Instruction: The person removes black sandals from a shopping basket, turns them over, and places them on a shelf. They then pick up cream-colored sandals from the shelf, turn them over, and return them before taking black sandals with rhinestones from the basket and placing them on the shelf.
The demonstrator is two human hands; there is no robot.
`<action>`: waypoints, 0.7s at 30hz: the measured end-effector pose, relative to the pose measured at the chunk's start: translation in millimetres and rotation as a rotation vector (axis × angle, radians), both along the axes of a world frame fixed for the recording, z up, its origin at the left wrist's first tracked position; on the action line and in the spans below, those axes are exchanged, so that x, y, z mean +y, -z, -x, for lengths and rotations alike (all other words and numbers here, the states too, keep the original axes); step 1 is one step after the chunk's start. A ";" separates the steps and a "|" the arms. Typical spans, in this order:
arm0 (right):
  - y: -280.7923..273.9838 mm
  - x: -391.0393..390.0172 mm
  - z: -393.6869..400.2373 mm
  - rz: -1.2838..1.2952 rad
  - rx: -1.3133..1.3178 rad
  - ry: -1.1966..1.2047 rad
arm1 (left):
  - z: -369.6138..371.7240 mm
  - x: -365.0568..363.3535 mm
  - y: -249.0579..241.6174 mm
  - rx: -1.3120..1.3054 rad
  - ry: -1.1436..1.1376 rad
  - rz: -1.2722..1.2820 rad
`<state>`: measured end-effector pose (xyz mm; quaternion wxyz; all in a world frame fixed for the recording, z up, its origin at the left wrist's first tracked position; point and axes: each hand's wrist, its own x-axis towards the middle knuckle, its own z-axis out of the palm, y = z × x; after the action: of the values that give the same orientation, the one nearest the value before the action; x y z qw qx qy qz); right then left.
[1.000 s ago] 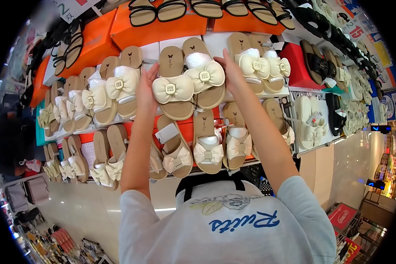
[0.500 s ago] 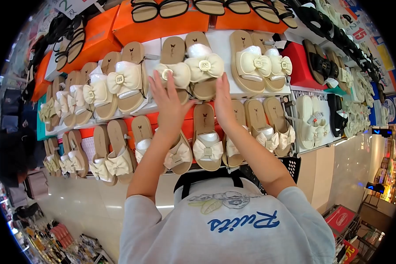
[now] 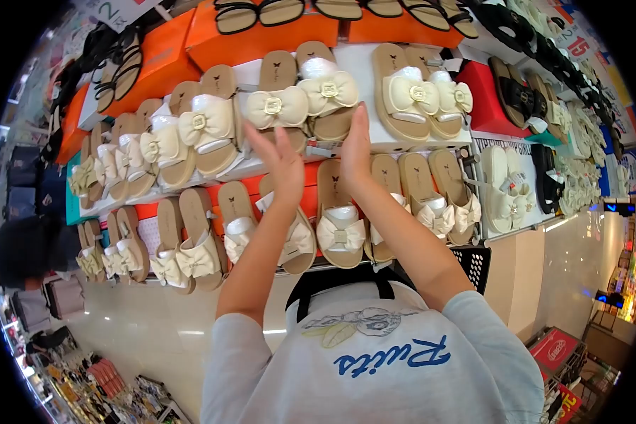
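A pair of tan slide sandals, the left one [image 3: 277, 108] and the right one [image 3: 328, 92], stands on a white box lid, each with a puffy cream bow and a square buckle. My left hand [image 3: 283, 159] is at the lower left edge of the left sandal, its fingers stretched out and partly over the sole. Upright beside the right sandal's toe is my right hand [image 3: 357, 145], fingers straight and together. Neither hand is closed around a sandal; whether they touch the soles is hard to tell.
Similar bow sandals [image 3: 208, 124] line the same tier, with another row [image 3: 340, 230] below, partly behind my forearms. Black strappy sandals [image 3: 237, 15] sit on orange boxes [image 3: 261, 42] above. A black perforated basket [image 3: 471, 267] is near my right elbow. Another person [image 3: 32, 247] is at far left.
My left hand has drawn down off the left sandal's bow, which now shows fully. My right hand stays beside the right sandal. The whole view has shifted slightly.
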<state>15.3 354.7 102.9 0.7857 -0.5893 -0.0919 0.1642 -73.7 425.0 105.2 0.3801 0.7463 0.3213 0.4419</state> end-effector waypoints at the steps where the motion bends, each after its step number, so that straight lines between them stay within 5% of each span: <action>1: 2.3 4.0 -2.0 0.076 -0.104 0.033 | -5.3 -2.7 -2.1 -0.012 -0.066 0.135; 9: -0.9 -10.4 8.1 0.200 -0.214 -0.033 | -9.0 6.8 12.0 -0.096 -0.034 0.206; 13: -2.5 -49.7 38.5 0.173 -0.366 -0.006 | 16.8 -22.0 -33.7 0.047 0.073 0.329; 15: -10.5 -84.8 63.2 0.154 -0.396 -0.086 | 25.1 -46.4 -54.5 -0.320 0.065 0.420; 19: -10.0 -150.3 97.2 0.182 -0.398 -0.162 | 20.4 -139.5 -67.0 -0.207 0.145 0.111; 21: -5.9 -181.4 112.6 0.122 -0.375 -0.072 | 26.7 -186.4 -56.6 0.007 0.543 0.313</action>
<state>-97.4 173.3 108.8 0.7114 -0.6523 -0.2474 0.0847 -100.4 238.7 161.9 0.5935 0.7387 0.1755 0.2669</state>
